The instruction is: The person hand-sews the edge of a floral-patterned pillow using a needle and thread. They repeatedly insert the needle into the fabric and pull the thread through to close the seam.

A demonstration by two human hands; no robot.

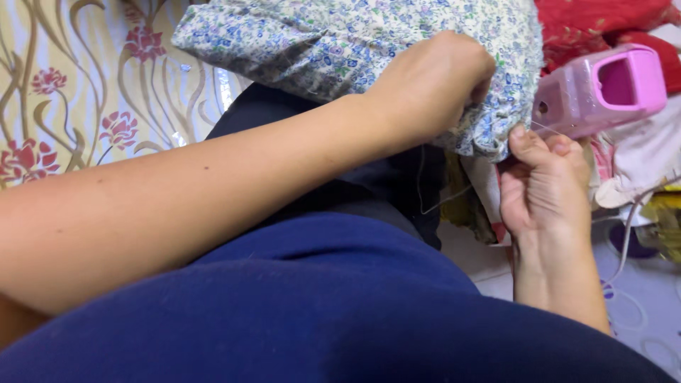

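A sheet (85, 92) with red flowers is lying behind the lap. The left hand (433, 85) is bunching the soft, light flowered cloth (340, 35) at its edge, closed on it. The right hand (543, 177) is pinching a thin thread (550, 129) by the pink box (603, 89).

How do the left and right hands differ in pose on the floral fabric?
The left hand reaches across from the left, back toward the camera, fingers curled into the floral fabric near its gathered edge. The right hand comes up from below, thumb and fingertips pinched at the lower hem, with a thin thread hanging nearby. Both have a closed grip on the same cloth.
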